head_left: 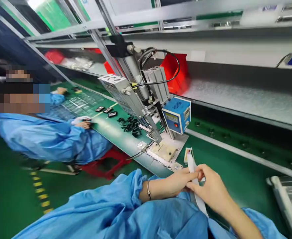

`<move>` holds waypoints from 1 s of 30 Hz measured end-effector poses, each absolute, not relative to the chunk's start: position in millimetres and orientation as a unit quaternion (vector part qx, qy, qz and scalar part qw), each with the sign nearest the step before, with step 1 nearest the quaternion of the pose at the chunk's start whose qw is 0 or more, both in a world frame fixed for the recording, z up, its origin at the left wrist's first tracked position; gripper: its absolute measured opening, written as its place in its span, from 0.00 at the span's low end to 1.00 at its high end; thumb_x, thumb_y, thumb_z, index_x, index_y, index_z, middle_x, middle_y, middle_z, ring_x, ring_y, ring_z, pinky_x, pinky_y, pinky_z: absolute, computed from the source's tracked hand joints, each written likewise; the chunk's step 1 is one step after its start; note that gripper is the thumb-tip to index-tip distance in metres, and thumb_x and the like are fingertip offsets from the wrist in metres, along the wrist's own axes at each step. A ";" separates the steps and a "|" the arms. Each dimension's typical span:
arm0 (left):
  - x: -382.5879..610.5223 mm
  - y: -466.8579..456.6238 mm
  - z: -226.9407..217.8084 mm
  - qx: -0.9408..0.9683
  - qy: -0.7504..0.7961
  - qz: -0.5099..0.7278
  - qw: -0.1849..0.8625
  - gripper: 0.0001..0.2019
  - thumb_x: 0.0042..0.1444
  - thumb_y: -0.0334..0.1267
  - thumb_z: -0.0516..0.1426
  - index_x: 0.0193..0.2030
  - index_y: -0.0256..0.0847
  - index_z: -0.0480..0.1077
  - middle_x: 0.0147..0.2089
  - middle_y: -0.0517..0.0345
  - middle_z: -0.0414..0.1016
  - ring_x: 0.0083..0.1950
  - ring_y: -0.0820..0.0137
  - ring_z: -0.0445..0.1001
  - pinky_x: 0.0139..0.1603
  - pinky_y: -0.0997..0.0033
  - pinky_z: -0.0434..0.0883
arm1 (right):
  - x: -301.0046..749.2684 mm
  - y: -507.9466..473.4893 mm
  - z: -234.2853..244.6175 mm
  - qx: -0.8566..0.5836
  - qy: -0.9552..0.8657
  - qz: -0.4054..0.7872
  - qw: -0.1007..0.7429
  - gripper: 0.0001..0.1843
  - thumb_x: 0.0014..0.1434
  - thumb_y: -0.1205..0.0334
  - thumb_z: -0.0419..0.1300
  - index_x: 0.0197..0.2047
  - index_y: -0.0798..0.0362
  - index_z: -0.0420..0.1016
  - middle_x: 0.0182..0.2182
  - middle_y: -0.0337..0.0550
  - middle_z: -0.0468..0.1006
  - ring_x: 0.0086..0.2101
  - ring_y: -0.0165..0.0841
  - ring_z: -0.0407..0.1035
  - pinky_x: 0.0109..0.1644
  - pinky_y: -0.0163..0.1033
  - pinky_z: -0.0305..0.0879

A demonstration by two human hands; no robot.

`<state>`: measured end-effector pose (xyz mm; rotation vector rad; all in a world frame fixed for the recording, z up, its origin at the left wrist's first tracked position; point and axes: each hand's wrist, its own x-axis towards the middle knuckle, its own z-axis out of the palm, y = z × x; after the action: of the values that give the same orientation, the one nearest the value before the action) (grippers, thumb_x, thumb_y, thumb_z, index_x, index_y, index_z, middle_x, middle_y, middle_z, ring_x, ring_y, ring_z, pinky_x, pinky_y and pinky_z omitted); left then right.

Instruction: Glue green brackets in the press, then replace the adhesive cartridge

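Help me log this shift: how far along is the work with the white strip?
Done: nothing clearly finished shows. In hand: left hand and right hand pinch the white strip. Left: black parts lie heaped on the belt by the press.

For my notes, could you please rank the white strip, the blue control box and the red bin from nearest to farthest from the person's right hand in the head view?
1. white strip: pinched in the right hand.
2. blue control box: up and left of the hand, mid-frame.
3. red bin: farthest, higher still, at the back.
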<state>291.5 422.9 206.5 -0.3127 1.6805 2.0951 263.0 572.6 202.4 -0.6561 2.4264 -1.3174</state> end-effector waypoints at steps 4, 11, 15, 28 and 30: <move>305.0 385.0 170.0 -0.109 0.604 0.727 0.307 0.12 0.42 0.53 0.69 0.34 0.56 0.81 0.34 0.57 0.79 0.38 0.59 0.78 0.42 0.58 0.72 | 290.3 540.3 115.4 -0.160 0.802 -0.548 0.175 0.09 0.50 0.61 0.61 0.36 0.42 0.69 0.35 0.43 0.78 0.33 0.46 0.73 0.37 0.51 0.69; 287.6 334.2 101.9 -0.074 0.622 0.726 0.284 0.14 0.47 0.53 0.70 0.33 0.48 0.78 0.35 0.61 0.75 0.38 0.70 0.72 0.47 0.68 0.68 | 295.3 519.3 71.6 -0.099 0.719 -0.673 0.142 0.10 0.59 0.50 0.62 0.29 0.44 0.72 0.28 0.37 0.76 0.32 0.39 0.70 0.39 0.43 0.67; 289.4 279.7 52.8 -0.026 0.625 0.732 0.271 0.12 0.48 0.48 0.71 0.28 0.45 0.75 0.31 0.63 0.71 0.36 0.71 0.67 0.44 0.72 0.66 | 310.6 473.0 27.7 -0.101 0.675 -0.725 0.087 0.13 0.64 0.48 0.59 0.32 0.45 0.76 0.31 0.38 0.76 0.33 0.36 0.70 0.39 0.40 0.65; 344.5 145.2 -11.2 -0.004 0.492 0.829 0.267 0.26 0.51 0.47 0.70 0.45 0.45 0.57 0.37 0.62 0.75 0.37 0.71 0.74 0.40 0.72 0.70 | 363.4 312.6 -21.7 0.045 0.562 -0.820 0.094 0.25 0.49 0.48 0.75 0.31 0.51 0.64 0.28 0.36 0.73 0.30 0.28 0.65 0.34 0.31 0.61; 348.0 133.4 -19.5 0.008 0.492 0.832 0.255 0.28 0.53 0.44 0.70 0.49 0.47 0.56 0.39 0.61 0.77 0.38 0.72 0.75 0.40 0.73 0.71 | 360.1 299.7 -18.2 0.050 0.542 -0.832 0.107 0.25 0.48 0.51 0.76 0.32 0.51 0.63 0.27 0.34 0.72 0.29 0.28 0.65 0.34 0.30 0.62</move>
<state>348.0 133.4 -19.5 0.0227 1.3372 2.2609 360.1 299.7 -18.2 0.1482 1.5965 -2.4498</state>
